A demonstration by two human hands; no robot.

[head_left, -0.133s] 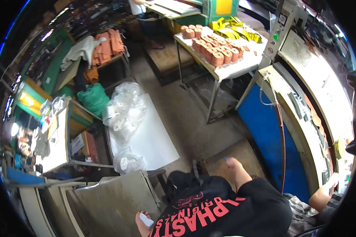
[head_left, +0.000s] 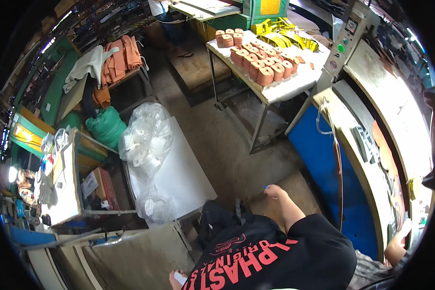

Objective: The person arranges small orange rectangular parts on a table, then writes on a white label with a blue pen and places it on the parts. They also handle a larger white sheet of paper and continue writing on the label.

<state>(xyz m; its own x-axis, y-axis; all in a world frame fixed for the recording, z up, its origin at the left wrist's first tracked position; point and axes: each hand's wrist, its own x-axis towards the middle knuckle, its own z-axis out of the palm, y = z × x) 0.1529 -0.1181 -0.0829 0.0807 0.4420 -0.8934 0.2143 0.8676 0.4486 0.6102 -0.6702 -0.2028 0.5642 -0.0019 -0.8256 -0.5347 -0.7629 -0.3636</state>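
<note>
My right hand [head_left: 274,192], out in front of my black shirt [head_left: 275,241], is closed. A small blue tip [head_left: 265,187], perhaps a pen's, pokes out between its fingers; the rest is hidden. At the lower edge, my left hand [head_left: 174,281] is closed around a small flat white object [head_left: 180,278], partly cut off by my shirt and too little seen to name. Neither hand touches a table. Nearest the right hand is a brown board [head_left: 295,198] on the floor.
To the right stands a machine with a blue side panel [head_left: 324,164] and a control post [head_left: 342,48]. A table [head_left: 270,94] bears stacks of reddish-brown pieces [head_left: 266,75] and yellow strips [head_left: 285,36]. Plastic bags [head_left: 147,135] lie at left. Another person's hand [head_left: 398,244] is at far right.
My right hand has moved slightly left and up in the view. The left hand and its white object have sunk lower, showing less. The whole view has shifted a little.
</note>
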